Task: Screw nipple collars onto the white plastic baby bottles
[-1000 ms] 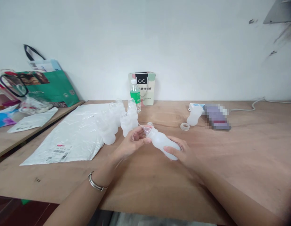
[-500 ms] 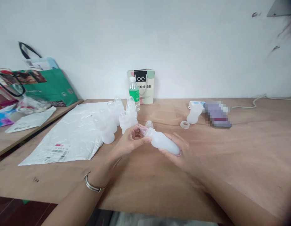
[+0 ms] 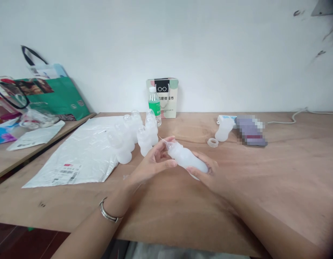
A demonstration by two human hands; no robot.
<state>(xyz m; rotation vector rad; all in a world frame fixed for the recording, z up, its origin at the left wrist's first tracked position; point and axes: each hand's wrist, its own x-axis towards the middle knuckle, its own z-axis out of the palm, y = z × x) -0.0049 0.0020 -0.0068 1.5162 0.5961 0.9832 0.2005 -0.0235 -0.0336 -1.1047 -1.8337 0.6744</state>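
My right hand is wrapped round the body of a frosted white baby bottle, which is tilted with its top toward the left. A clear, soft-looking teat shows at its neck end. My left hand is beside that end, fingers behind the teat and thumb apart, near the collar. Whether the left fingers touch the teat is hard to make out. Several similar baby bottles with clear domed caps stand left of the hands. To the right are an uncapped frosted bottle and a loose collar ring.
A white mailing bag lies on the wooden table at left. Against the wall stand a water bottle and a paper bag. A blurred purple item and a white cable are at right; a green bag is far left.
My left fingers have spread from their pinch at the teat, and the thumb has come away. The bottle has shifted slightly right in my right hand. The clear cap behind it is now hidden.
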